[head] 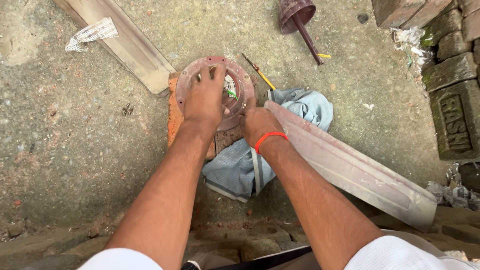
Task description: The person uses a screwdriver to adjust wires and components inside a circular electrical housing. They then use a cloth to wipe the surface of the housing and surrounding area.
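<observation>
The left hand [204, 97] lies spread flat on the round motor housing [240, 80], mid-frame. The right hand [257, 125] seems curled at its rim, its grasp hidden. Perched on a brick [174, 112], the housing may tip or slide.

motor housing [216, 90]: dull reddish metal | cloth [240, 170]: soft blue fabric | ground [75, 150]: rough concrete

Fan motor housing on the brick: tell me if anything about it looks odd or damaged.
The round reddish motor housing is detached, lying on a brick under the left hand. Loose green wire sticks out of its centre. The right hand touches its rim; a blade lies beside.
</observation>
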